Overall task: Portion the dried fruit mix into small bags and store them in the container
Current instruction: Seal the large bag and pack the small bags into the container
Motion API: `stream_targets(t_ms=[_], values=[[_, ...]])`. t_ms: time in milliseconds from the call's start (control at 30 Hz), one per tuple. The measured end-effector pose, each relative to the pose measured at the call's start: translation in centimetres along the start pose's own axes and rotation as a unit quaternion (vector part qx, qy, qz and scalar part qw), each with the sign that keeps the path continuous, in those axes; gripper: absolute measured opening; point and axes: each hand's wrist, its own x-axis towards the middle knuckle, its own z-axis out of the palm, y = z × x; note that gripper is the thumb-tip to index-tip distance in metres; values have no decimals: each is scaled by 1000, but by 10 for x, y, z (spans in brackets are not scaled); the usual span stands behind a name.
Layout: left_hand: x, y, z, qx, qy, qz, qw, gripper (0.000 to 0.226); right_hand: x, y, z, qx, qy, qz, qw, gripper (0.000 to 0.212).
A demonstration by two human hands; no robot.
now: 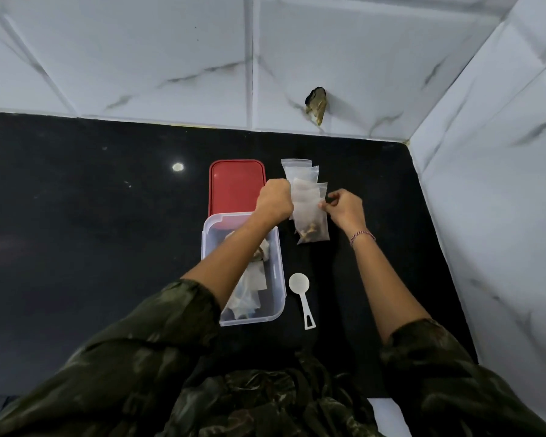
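On the black countertop [108, 231], toward its back right corner where the two tiled walls meet, the portioning looks well along but not finished.

The clear plastic container [279, 279] stands open near the middle of the countertop, closer to the front edge. Several small bags [249, 294] already lie inside it, partly hidden under the person's left forearm, so I cannot count them. The red lid [234, 184] lies flat just behind the container toward the back edge. It touches or slightly overlaps the container's far rim, and closing it is a step not yet done.

To the right of the lid, a small overlapping stack of empty bags [297, 171] waits, which suggests more portions are to come.

In front of that stack the person holds up one bag [311, 222] with a little dried fruit [306, 233] settled in its bottom. The left hand [275, 200] is curled into a fist around the bag's top left edge. The right hand [344, 208] pinches the top right edge between thumb and fingertips. From that pose I judge they are pressing the seal closed, after which this bag belongs in the container.

The white measuring scoop [301, 293] lies just right of the container, bowl toward the back and handle toward the front edge. It looks empty.

I see no bulk supply of the mix anywhere on the countertop, so how much fruit is left to portion I cannot tell.
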Motion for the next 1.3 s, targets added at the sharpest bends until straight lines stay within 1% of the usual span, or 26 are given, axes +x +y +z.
stream_targets(t_ms=[67,133,167,200,300,367,400,533,633,767,833,967,1033,1133,1200,1300], values=[[11,0,4,-21,-33,-21,999,21,5,3,5,40,-12,24,999,32],[18,2,3,-40,-62,-40,997,25,7,5,10,80,-1,34,996,25],[23,2,3,-49,-71,-45,995,23,8,7,11,100,7,38,994,22],[26,2,2,-61,-76,-53,994,18,9,8,13,119,13,39,992,20],[34,1,4,-82,-83,-75,990,27,8,10,16,160,19,45,986,14],[36,0,5,-95,-78,-81,989,16,8,10,17,195,14,55,979,10],[36,0,4,-101,-81,-84,988,14,7,10,17,209,7,61,976,10],[32,1,5,-115,-100,-82,985,27,3,11,17,243,-8,66,968,16],[28,1,3,-105,-97,-79,987,19,2,12,16,240,-17,52,969,18],[20,3,2,-73,-90,-45,992,12,0,15,14,248,-31,47,967,21],[16,4,1,-59,-86,-24,994,8,-2,19,12,259,-48,53,963,18],[8,5,-2,-54,-85,14,995,8,-13,26,3,276,-88,41,956,10],[4,4,-4,-65,-76,28,995,8,-21,25,-5,279,-94,26,955,14],[-3,4,-8,-87,-56,44,994,7,-32,19,-18,280,-81,-6,957,13],[-9,3,-9,-113,-28,49,992,6,-39,13,-24,257,-65,-31,964,16],[-19,0,-16,-152,17,46,987,11,-49,3,-28,231,-15,-69,971,18]])
